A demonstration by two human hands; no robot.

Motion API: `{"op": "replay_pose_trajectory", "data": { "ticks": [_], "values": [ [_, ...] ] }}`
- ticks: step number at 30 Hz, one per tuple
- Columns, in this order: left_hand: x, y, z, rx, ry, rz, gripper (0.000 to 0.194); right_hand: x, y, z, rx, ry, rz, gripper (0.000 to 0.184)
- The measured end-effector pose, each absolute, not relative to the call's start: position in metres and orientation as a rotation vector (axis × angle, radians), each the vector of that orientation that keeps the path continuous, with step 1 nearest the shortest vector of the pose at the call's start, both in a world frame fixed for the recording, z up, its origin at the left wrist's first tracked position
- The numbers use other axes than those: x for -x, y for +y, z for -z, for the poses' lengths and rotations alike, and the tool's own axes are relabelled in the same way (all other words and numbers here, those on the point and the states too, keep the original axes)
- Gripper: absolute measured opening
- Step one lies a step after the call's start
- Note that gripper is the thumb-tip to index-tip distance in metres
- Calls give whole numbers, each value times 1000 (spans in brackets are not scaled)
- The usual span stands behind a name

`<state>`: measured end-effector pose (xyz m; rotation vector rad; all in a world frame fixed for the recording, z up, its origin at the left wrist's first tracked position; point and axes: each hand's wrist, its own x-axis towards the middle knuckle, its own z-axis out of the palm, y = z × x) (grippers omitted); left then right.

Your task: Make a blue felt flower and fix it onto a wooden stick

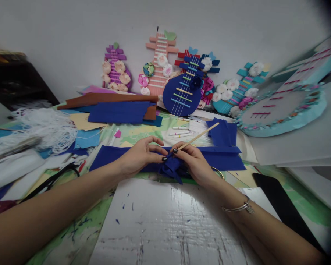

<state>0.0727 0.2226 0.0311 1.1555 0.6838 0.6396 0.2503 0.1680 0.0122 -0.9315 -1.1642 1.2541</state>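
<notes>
A dark blue crepe paper flower (pixel 171 167) is between my two hands, above the far edge of a white board. My left hand (pixel 143 156) pinches its left side with thumb and fingertips, the other fingers curved above. In my right hand (pixel 194 160) a thin wooden stick (pixel 201 135) slants up and to the right, its lower end at the flower. The right thumb presses by the flower's top; the other right fingers are partly hidden. Behind the hands lies a long blue paper strip (pixel 223 158).
The scratched white board (pixel 154 228) carries small blue scraps. Decorated paper instruments, among them a blue one (pixel 180 94), lean on the wall. White cord (pixel 49 127) and black-handled scissors (pixel 55 178) lie left. A black flat object (pixel 284 206) is at right; folded blue paper (pixel 117 112) lies behind.
</notes>
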Motion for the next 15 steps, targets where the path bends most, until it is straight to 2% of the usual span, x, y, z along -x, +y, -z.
{"op": "replay_pose_trajectory", "data": {
  "ticks": [5,15],
  "values": [
    [-73,222,-33,-1156,721,-669,52,-250,168,-11,941,-1113,-1308,11],
    [-72,224,-31,-1072,635,-600,51,-248,164,-20,921,-943,-1476,12]
  ]
}}
